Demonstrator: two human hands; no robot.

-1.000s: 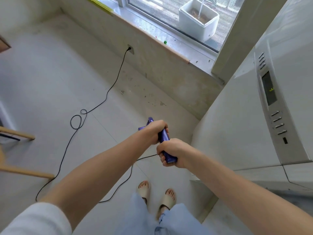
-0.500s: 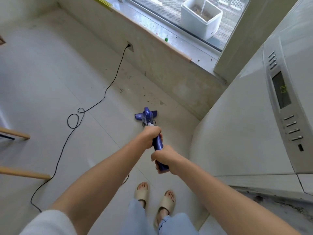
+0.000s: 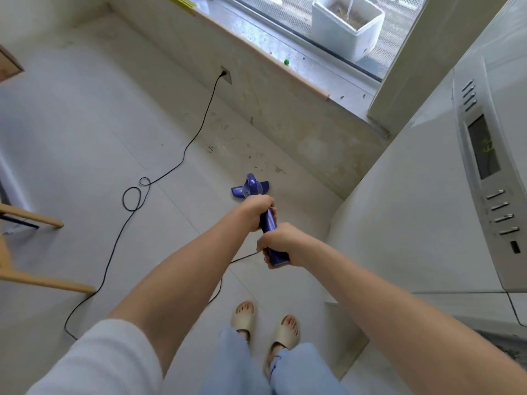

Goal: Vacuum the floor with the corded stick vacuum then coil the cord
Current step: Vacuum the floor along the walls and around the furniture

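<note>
The slim purple corded stick vacuum (image 3: 268, 223) stands ahead of the feet, its head on the pale tiled floor (image 3: 85, 124) near scattered debris. The left hand (image 3: 258, 208) and right hand (image 3: 281, 245) both grip its handle. Vacuuming looks underway; the thin black cord (image 3: 182, 153) lies uncoiled and plugged in. The white planter box (image 3: 346, 27) outside holds soil.

Two bare forearms, left hand (image 3: 256, 208) and right hand (image 3: 281, 243) bare too, no rings, watch or bands visible. White long sleeve (image 3: 97, 360) pushed up above the left elbow, soft and plain, no print. Right arm bare to the frame edge. Light blue jeans (image 3: 236, 366), faded, hems slightly frayed at the right ankle. Cream moulded slide sandals (image 3: 243, 316), open-toed, one wide strap each, toes showing.
</note>
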